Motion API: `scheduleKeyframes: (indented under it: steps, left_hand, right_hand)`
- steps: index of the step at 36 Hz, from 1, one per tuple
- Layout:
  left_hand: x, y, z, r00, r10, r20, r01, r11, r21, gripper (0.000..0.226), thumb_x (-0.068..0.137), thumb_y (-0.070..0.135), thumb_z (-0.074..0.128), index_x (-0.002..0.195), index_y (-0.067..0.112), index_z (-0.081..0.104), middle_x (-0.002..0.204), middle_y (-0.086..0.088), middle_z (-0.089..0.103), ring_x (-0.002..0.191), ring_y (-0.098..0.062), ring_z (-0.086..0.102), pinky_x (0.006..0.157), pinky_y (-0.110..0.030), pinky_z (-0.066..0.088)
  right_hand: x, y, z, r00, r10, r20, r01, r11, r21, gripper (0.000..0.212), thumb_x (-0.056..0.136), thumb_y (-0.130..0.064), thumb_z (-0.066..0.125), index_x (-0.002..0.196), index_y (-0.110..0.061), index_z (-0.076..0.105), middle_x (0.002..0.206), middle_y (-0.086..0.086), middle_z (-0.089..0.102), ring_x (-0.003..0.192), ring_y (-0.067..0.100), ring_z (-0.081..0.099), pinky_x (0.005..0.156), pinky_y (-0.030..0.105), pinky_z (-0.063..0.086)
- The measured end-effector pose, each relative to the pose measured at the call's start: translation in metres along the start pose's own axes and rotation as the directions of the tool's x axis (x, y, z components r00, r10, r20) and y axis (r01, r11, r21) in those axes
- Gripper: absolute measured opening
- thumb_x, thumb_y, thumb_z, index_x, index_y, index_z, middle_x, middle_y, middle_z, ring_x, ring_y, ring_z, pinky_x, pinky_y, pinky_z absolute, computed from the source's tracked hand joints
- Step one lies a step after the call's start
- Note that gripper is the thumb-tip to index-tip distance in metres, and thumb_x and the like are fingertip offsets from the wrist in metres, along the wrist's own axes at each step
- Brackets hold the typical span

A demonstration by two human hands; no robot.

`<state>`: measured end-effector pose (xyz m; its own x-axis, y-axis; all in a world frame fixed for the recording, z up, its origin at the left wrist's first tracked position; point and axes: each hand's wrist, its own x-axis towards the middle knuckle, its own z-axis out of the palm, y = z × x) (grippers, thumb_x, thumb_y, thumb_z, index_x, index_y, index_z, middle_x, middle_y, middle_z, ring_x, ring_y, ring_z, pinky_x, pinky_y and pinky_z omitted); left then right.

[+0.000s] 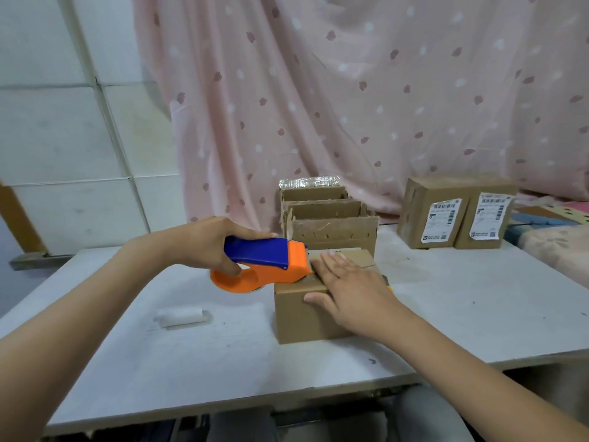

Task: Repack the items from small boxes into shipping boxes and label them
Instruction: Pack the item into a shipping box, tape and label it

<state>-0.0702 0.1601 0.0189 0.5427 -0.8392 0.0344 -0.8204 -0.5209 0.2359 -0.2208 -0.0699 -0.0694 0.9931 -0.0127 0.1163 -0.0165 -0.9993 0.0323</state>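
Note:
A closed brown shipping box stands on the white table in the middle. My left hand grips an orange and blue tape dispenser, whose front end touches the box's top left edge. My right hand lies flat on the box's top with straight fingers, its thumb over the front edge. Behind this box stand open, worn cardboard boxes; what they hold is hidden.
Two sealed boxes with white shipping labels stand at the back right of the table. A small white roll lies left of the middle box. A pink patterned curtain hangs behind. A patterned cloth covers the far right.

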Motion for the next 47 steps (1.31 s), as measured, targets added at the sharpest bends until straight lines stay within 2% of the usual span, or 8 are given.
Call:
scheduleKeyframes:
  steps: [9, 13, 24, 28, 32, 37, 41, 47]
  left_hand:
    - [-0.026, -0.030, 0.000, 0.997, -0.076, 0.019, 0.077, 0.997, -0.032, 0.084, 0.077, 0.016, 0.070, 0.124, 0.078, 0.040, 0.089, 0.003, 0.068, 0.061, -0.009, 0.046, 0.060, -0.020, 0.042]
    - [-0.033, -0.032, 0.007, 0.994, -0.113, -0.005, 0.113, 0.992, -0.050, 0.079, 0.078, 0.014, 0.071, 0.125, 0.072, 0.046, 0.085, 0.026, 0.064, 0.064, -0.004, 0.049, 0.062, -0.016, 0.043]
    - [-0.037, -0.027, 0.025, 0.994, -0.079, -0.070, 0.074, 0.994, -0.081, 0.068, 0.083, 0.034, 0.078, 0.122, 0.074, 0.040, 0.097, 0.026, 0.066, 0.081, 0.003, 0.055, 0.071, -0.011, 0.043]
    - [-0.035, -0.033, 0.028, 0.993, -0.071, -0.098, 0.064, 0.995, -0.077, 0.069, 0.081, 0.044, 0.078, 0.114, 0.086, 0.034, 0.114, 0.013, 0.068, 0.090, -0.009, 0.059, 0.081, -0.021, 0.047]
    - [-0.038, -0.033, 0.027, 0.993, -0.047, -0.112, 0.040, 0.997, -0.071, 0.074, 0.079, 0.045, 0.079, 0.115, 0.088, 0.031, 0.119, 0.011, 0.068, 0.098, -0.015, 0.061, 0.088, -0.031, 0.050]
    - [-0.044, -0.035, 0.021, 0.993, -0.072, -0.096, 0.065, 0.995, -0.076, 0.073, 0.079, 0.038, 0.081, 0.117, 0.082, 0.039, 0.108, 0.014, 0.068, 0.084, -0.009, 0.058, 0.074, -0.022, 0.046]
    - [-0.055, -0.033, 0.008, 0.991, -0.122, -0.059, 0.121, 0.993, -0.014, 0.070, 0.082, 0.026, 0.079, 0.130, 0.064, 0.045, 0.069, 0.033, 0.056, 0.064, 0.000, 0.050, 0.060, -0.013, 0.039]
    - [-0.073, -0.049, -0.003, 0.981, -0.190, -0.042, 0.190, 0.982, 0.000, 0.071, 0.081, 0.029, 0.078, 0.133, 0.065, 0.045, 0.070, 0.029, 0.056, 0.063, -0.005, 0.049, 0.059, -0.015, 0.039]
  right_hand:
    - [0.003, 0.003, 0.002, 0.999, 0.030, 0.028, -0.030, 1.000, 0.001, 0.128, 0.056, -0.082, -0.032, 0.161, -0.023, 0.010, 0.168, 0.001, 0.003, 0.155, 0.017, 0.004, 0.122, 0.038, 0.019]
    - [0.003, 0.003, 0.002, 0.999, 0.024, 0.033, -0.023, 1.000, -0.018, 0.137, 0.049, -0.082, -0.041, 0.161, -0.021, 0.008, 0.168, 0.002, 0.004, 0.155, 0.018, 0.004, 0.122, 0.037, 0.017]
    - [0.007, -0.018, -0.017, 0.997, -0.065, 0.035, 0.065, 0.998, -0.004, 0.095, 0.090, -0.075, 0.009, 0.160, -0.013, -0.008, 0.165, 0.014, -0.016, 0.153, 0.025, -0.017, 0.121, 0.044, -0.017]
    - [0.016, -0.032, -0.020, 0.987, -0.152, 0.050, 0.149, 0.988, 0.046, 0.084, 0.100, -0.064, 0.028, 0.160, -0.009, 0.008, 0.168, 0.008, 0.006, 0.155, 0.022, 0.002, 0.122, 0.032, -0.001]
    - [0.017, -0.034, -0.008, 0.991, -0.130, 0.044, 0.131, 0.991, -0.020, 0.078, 0.103, -0.059, 0.022, 0.160, -0.009, 0.002, 0.168, 0.007, 0.001, 0.155, 0.021, -0.002, 0.121, 0.030, -0.005]
    - [0.015, -0.034, -0.006, 0.994, -0.107, 0.033, 0.108, 0.994, -0.021, 0.074, 0.104, -0.058, 0.020, 0.161, -0.014, 0.002, 0.168, 0.006, -0.002, 0.155, 0.019, -0.002, 0.118, 0.025, -0.004]
    - [0.012, -0.035, -0.009, 0.993, -0.110, 0.043, 0.111, 0.994, -0.020, 0.070, 0.104, -0.058, 0.020, 0.161, -0.022, 0.000, 0.168, 0.005, -0.003, 0.155, 0.020, -0.001, 0.122, 0.029, 0.002]
    - [0.014, -0.034, -0.010, 0.993, -0.109, 0.047, 0.110, 0.994, -0.012, 0.068, 0.104, -0.058, 0.022, 0.161, -0.027, 0.003, 0.168, 0.004, -0.001, 0.155, 0.019, -0.001, 0.122, 0.030, 0.006]
